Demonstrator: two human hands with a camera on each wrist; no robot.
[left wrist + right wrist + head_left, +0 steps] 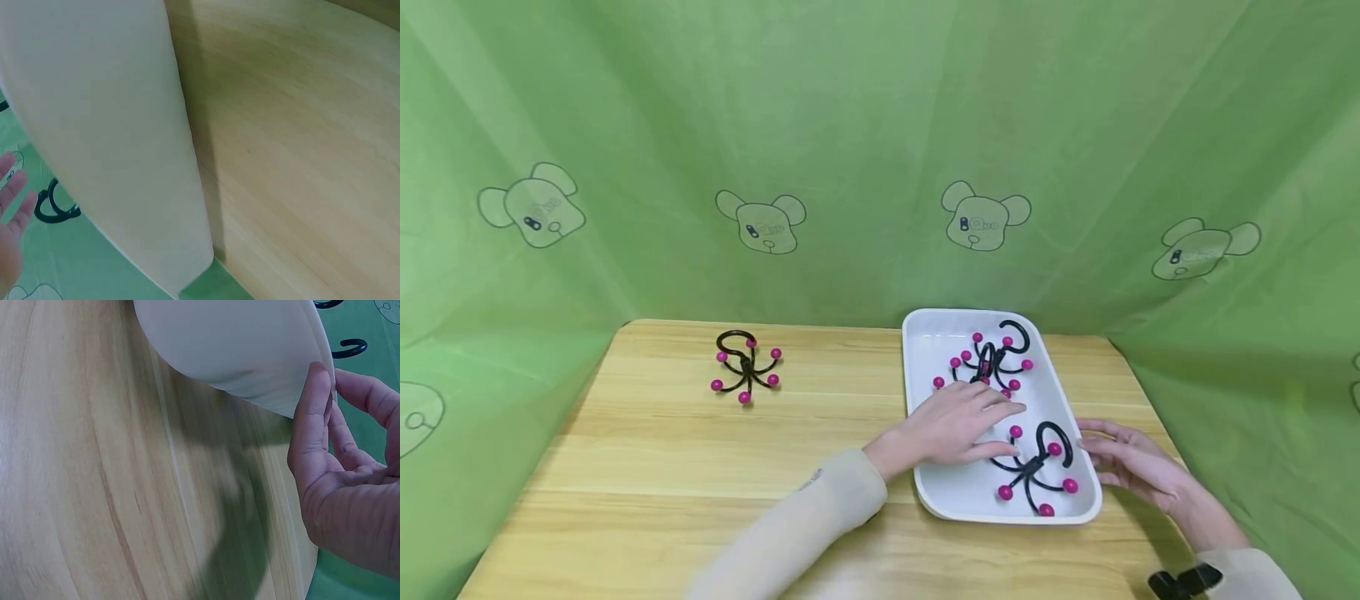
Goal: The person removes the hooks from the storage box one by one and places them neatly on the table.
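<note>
My left hand reaches in over the white tray, fingers loosely extended above its middle. In the left wrist view its fingers show spread, with nothing held between them. At the tray's right rim, my right hand pinches the edge between thumb and fingers, as the right wrist view shows closely. Inside the tray, near its front, lies a black claw-like piece with a curved hook and magenta ball tips. More such pieces overlap toward the back, partly hidden by my left hand.
Another black piece with magenta balls stands apart on the back left of the wooden table. Green cloth with printed bear heads hangs behind the table and down its sides. A black strap sits at the right sleeve.
</note>
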